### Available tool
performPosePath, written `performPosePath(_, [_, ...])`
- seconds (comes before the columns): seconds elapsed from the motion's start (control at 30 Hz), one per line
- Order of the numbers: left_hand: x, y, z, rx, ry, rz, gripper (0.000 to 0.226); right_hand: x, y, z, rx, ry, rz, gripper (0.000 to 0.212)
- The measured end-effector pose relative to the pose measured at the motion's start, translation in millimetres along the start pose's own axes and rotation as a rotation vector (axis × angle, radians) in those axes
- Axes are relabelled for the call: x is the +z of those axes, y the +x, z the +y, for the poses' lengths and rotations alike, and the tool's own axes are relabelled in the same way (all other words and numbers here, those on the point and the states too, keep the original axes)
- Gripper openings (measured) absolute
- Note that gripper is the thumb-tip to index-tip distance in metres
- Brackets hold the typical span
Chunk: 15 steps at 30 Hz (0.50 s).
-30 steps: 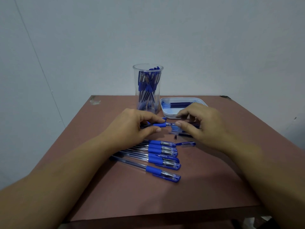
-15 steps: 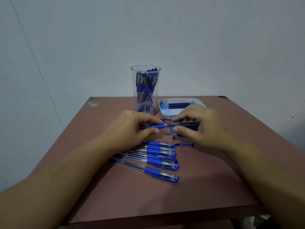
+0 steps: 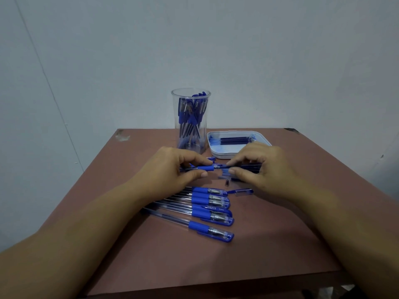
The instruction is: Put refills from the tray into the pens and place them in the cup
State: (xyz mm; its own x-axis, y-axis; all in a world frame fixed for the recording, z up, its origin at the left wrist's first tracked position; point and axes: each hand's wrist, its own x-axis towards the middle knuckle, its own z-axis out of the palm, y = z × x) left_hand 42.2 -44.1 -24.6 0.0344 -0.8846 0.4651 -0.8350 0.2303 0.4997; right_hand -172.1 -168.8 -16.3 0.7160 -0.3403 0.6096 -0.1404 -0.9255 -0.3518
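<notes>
1. Pinching a clear-barrelled pen (image 3: 205, 168) by its blue rubbery grip, the left hand (image 3: 170, 169) holds it above the matte brown table (image 3: 269, 234).
2. The right hand (image 3: 263, 167) pinches a slim dark refill (image 3: 248, 166) at the pen's tip.
3. Behind, a clear cylindrical cup (image 3: 175, 108) holds pens; a white rounded tray (image 3: 220, 156) holds refills.
4. Print on the spare pens (image 3: 207, 210) is unreadable.

A bare, plain room: pale wall (image 3: 280, 61) fills the upper frame, small brown table (image 3: 269, 244) below (far corners chipped).

You have dim, flat, bluish light, with soft shadows on the worktop (image 3: 269, 244). The wide lens bends the edges; detail is soft.
</notes>
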Motion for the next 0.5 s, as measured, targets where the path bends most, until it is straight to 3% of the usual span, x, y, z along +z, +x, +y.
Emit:
performPosePath(0.37, [-4.0,2.2,-4.7,0.001,-0.042,0.053,0.031,-38.2,7.0,12.9,0.13,0.007,-0.141,0.011])
performPosePath(0.5, [-5.6,4.2,-9.8,-0.019,-0.029,0.083,0.032,-44.1,-1.7,24.1,0.172,0.004,-0.091,0.011])
